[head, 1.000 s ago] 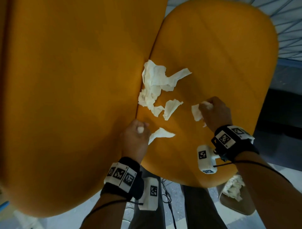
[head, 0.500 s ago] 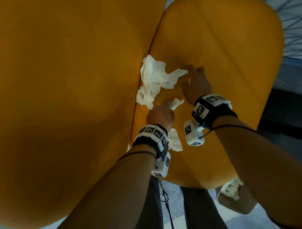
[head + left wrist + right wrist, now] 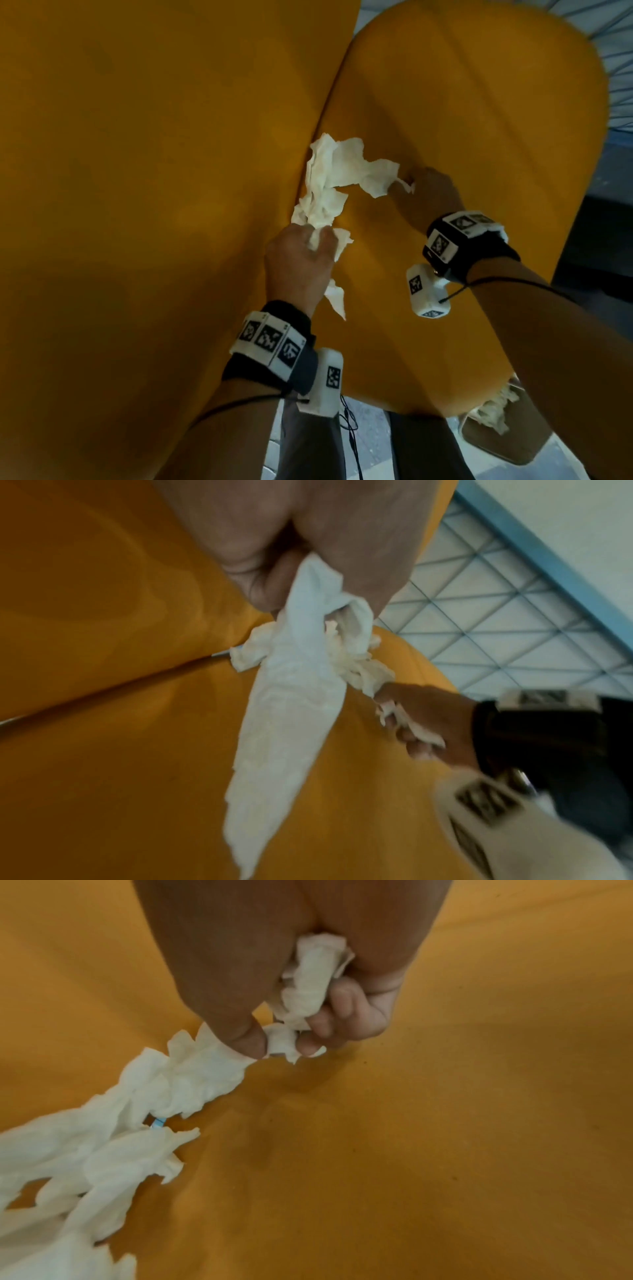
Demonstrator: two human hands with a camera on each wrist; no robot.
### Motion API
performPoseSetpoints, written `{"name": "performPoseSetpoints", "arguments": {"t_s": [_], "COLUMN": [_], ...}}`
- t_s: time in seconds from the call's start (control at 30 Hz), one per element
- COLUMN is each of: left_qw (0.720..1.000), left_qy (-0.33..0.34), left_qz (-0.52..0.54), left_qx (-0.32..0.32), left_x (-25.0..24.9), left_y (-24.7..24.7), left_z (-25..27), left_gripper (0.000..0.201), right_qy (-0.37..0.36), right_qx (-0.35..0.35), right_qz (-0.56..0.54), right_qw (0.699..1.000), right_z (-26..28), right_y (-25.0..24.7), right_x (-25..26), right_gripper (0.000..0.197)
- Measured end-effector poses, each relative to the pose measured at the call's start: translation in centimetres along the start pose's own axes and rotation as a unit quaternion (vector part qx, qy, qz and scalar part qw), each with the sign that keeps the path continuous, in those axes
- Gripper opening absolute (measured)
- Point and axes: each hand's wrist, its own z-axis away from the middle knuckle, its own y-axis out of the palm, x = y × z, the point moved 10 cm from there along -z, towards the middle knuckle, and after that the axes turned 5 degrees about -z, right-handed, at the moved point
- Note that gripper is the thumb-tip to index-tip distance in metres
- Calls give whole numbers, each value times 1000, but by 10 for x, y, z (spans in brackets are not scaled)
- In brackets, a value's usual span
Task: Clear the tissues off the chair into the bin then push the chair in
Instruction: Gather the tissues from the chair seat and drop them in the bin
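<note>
White crumpled tissues (image 3: pixel 337 178) lie along the crease between the orange chair's seat (image 3: pixel 479 144) and backrest (image 3: pixel 137 171). My left hand (image 3: pixel 301 260) grips the near end of that bunch, and a long tissue (image 3: pixel 284 723) hangs down from its fist. My right hand (image 3: pixel 428 195) pinches the bunch's right tip (image 3: pixel 205 1064) between thumb and fingers, with more tissue (image 3: pixel 315 974) balled in its palm. The bunch stretches between the two hands.
A brown bin (image 3: pixel 503 442) holding white tissue (image 3: pixel 493 411) stands on the floor below the seat's front right edge, partly hidden by my right forearm. My legs stand at the seat's front edge. A tiled floor (image 3: pixel 514 601) shows beyond the chair.
The small loose tissues on the seat are now in my hands. Both hands moved up to the large bunch; the left now grips its near end, the right its right tip.
</note>
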Motion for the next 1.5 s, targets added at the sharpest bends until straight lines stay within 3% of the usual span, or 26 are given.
{"name": "performPoseSetpoints", "arguments": {"t_s": [0.13, 0.2, 0.3, 0.47, 0.53, 0.67, 0.83, 0.93, 1.03, 1.1, 1.3, 1.5], "left_qw": [1000, 997, 986, 978, 983, 992, 998, 994, 988, 986, 985, 984], "left_qy": [-26, -42, -59, -22, -9, 3, -13, -64, -90, -99, -109, -104], "left_qz": [-10, -58, -139, -204, -185, -120, 22, 72, 121, 137, 132, 144], "left_qx": [13, 31, 64, 28, 4, -30, -49, -47, -28, -12, 4, 31], "left_x": [-13, -20, -23, -37, -39, -37, -28, -18, -13, -8, 1, -14], "left_y": [4, 10, 25, 18, 8, -12, -31, -36, -37, -36, -37, -35], "left_z": [-38, -56, -75, -81, -78, -62, -38, -23, -10, -5, 5, 13], "left_gripper": [16, 21, 39, 23, 24, 31, 50, 53, 35, 28, 28, 31], "right_qy": [31, 41, 59, 74, 69, 24, -1, -10, 3, 16, 27, 72], "right_qx": [3, -12, -35, -73, -86, -69, 13, 11, 32, 34, -82, -123], "right_qz": [-42, -65, -110, -186, -178, -174, 20, 68, 76, 37, -147, -300], "right_qw": [999, 997, 992, 977, 978, 982, 1000, 998, 997, 999, 985, 943], "right_z": [19, 25, 27, 23, 20, 12, 6, 1, -5, -2, 33, 98], "right_y": [-8, -13, -19, -26, -30, -26, -1, 2, 7, 5, -31, -45], "right_x": [-15, -22, -36, -48, -44, -25, -3, 0, -9, -13, -33, -55], "right_gripper": [51, 57, 39, 15, 8, 29, 61, 52, 41, 38, 9, 26]}}
